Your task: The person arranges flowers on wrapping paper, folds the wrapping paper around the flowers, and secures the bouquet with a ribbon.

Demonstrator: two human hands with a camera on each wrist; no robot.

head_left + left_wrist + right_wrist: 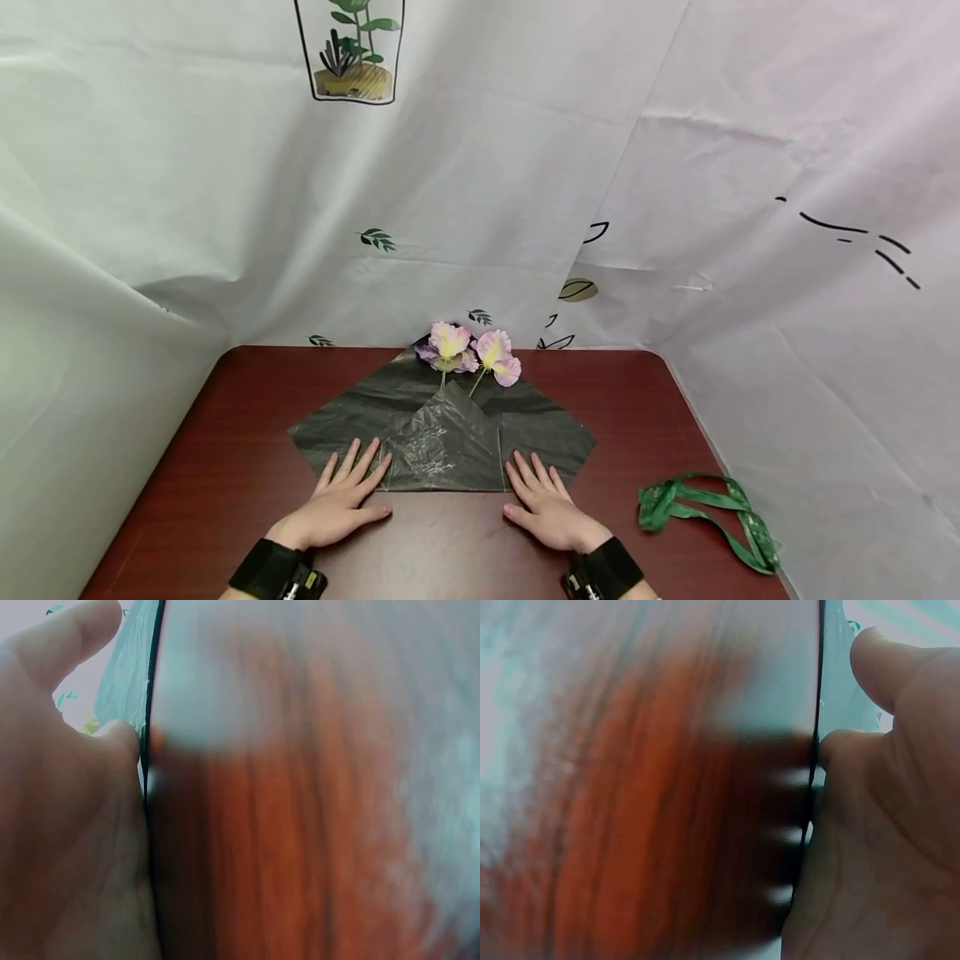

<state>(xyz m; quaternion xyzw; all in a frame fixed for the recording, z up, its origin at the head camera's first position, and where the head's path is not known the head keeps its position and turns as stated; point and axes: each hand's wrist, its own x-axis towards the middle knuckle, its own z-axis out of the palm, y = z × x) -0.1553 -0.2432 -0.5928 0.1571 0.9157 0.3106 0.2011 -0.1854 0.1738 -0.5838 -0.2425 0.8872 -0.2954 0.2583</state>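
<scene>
A dark sheet of wrapping paper (442, 446) lies on the table, its lower part folded up into a point. Two pink-and-yellow flowers (471, 350) rest on it, with purple petals beside them and thin stems that run under the folded flap. My left hand (337, 504) lies flat with spread fingers, its fingertips on the paper's lower left edge. On the lower right edge rest the straight fingers of my right hand (547, 504). Both wrist views show the palms close to the glossy tabletop; the paper is partly visible behind the thumbs.
A green ribbon (708, 512) lies loosely looped near the right edge of the reddish-brown table (442, 550). White printed cloth (465, 167) hangs behind the table and along both sides. Each wrist wears a black band (270, 569) with a small camera.
</scene>
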